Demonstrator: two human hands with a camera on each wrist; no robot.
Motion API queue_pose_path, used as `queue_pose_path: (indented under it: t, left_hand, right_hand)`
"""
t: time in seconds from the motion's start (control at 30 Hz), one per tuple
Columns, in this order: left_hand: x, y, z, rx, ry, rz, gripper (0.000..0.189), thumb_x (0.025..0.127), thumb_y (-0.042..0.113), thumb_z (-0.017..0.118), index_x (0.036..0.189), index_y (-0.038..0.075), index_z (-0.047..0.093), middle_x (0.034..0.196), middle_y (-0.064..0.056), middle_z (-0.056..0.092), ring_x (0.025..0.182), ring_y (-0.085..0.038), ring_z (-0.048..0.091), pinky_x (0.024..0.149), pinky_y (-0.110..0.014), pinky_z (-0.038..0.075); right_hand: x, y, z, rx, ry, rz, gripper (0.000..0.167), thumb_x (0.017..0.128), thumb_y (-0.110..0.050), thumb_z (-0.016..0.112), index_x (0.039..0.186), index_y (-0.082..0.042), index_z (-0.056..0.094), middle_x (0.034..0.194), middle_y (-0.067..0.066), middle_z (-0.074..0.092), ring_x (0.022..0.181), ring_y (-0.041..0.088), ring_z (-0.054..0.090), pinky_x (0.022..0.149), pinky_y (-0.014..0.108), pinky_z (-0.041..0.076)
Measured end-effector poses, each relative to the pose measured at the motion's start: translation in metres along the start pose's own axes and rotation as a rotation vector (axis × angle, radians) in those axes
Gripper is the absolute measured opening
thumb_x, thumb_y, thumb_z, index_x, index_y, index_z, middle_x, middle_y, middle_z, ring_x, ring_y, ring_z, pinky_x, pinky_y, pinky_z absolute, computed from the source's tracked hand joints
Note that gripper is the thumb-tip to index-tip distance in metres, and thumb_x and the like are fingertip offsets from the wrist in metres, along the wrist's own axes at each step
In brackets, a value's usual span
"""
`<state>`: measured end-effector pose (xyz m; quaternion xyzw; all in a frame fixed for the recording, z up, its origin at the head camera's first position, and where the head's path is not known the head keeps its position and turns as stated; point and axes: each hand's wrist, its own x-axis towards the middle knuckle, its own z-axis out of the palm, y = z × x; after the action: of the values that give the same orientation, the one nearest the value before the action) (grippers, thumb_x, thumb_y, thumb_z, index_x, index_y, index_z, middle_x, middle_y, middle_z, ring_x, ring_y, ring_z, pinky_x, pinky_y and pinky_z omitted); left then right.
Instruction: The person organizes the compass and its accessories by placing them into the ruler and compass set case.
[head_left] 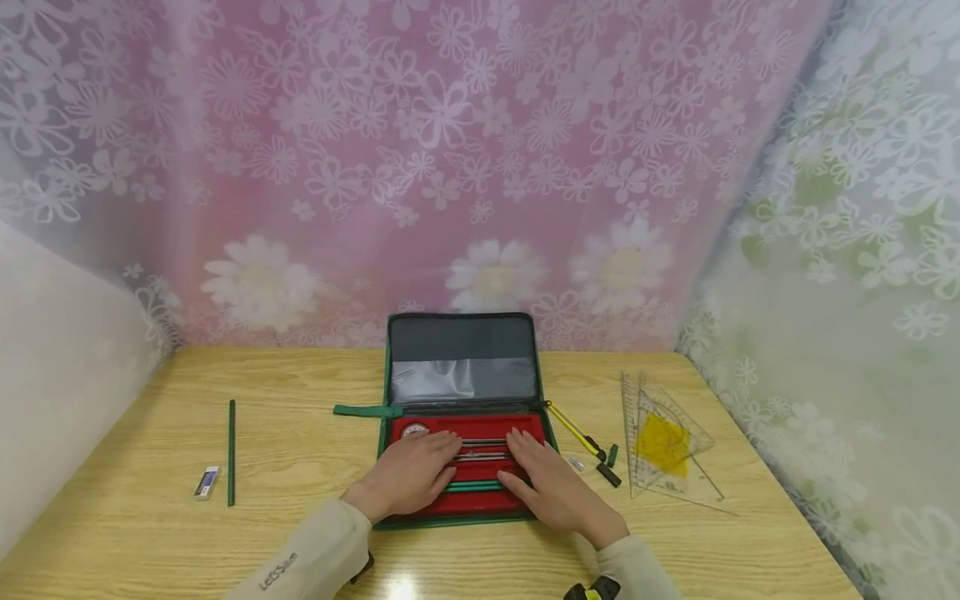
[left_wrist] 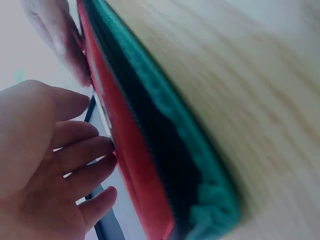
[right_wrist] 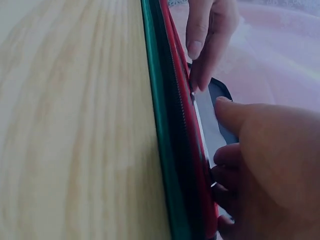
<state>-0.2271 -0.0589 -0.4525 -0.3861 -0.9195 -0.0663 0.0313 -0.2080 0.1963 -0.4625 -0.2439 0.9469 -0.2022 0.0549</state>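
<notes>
Pale sleeves (head_left: 318, 554) lead to two bare hands over an open green case (head_left: 461, 337) on the wooden table (head_left: 292, 450), its lid raised toward twelve o'clock. From nine o'clock the left hand (head_left: 412, 471), from three the right hand (head_left: 555, 487), lie across the red tray (head_left: 480, 503), fingers loosely straight, side by side, thumbs apart, near silver-coloured tools (head_left: 483, 456) and green pencils (head_left: 476, 486). Whether they press or merely rest, I can't tell; the close views blur. The case looks light, soft at its fabric edge, firmer in the lid, best taken by both side rims. Slim pencils would probably slip unless pinched mid-length. Out at three o'clock, thin clear set squares (head_left: 632, 454) look easiest to crack; a loose pencil (head_left: 231, 454) lies at nine.
</notes>
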Motion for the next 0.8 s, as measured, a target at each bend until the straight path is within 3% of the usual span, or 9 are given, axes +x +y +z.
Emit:
queue_pose_path:
  t: [0.3, 0.57, 0.8]
  left_hand:
    - [0.000, 0.008, 0.003, 0.061, 0.028, -0.023, 0.041, 0.097, 0.027, 0.054, 0.131, 0.004, 0.058, 0.133, -0.011, 0.055, 0.125, -0.023, 0.050, 0.104, -0.042, 0.036]
    - [0.001, 0.015, -0.003, 0.130, -0.042, -0.079, 0.043, 0.099, 0.030, 0.049, 0.135, 0.006, 0.055, 0.138, -0.009, 0.051, 0.127, -0.021, 0.047, 0.104, -0.043, 0.035]
    - [0.003, 0.024, 0.000, 0.143, 0.010, -0.085, 0.046, 0.096, 0.031, 0.055, 0.132, 0.003, 0.056, 0.131, -0.011, 0.057, 0.119, -0.022, 0.055, 0.098, -0.038, 0.043]
  right_hand:
    - [0.003, -0.011, 0.000, -0.107, 0.021, 0.012, 0.064, 0.101, -0.045, 0.042, 0.143, 0.003, 0.038, 0.150, 0.018, 0.031, 0.138, 0.035, 0.026, 0.109, 0.053, 0.024]
    - [0.010, -0.023, 0.001, -0.144, 0.064, 0.110, 0.062, 0.099, -0.044, 0.045, 0.140, 0.003, 0.045, 0.145, 0.018, 0.040, 0.135, 0.034, 0.033, 0.107, 0.052, 0.028]
    - [0.008, -0.023, 0.005, -0.144, 0.104, 0.103, 0.057, 0.097, -0.037, 0.053, 0.136, 0.004, 0.048, 0.142, 0.019, 0.044, 0.133, 0.036, 0.036, 0.105, 0.053, 0.030]
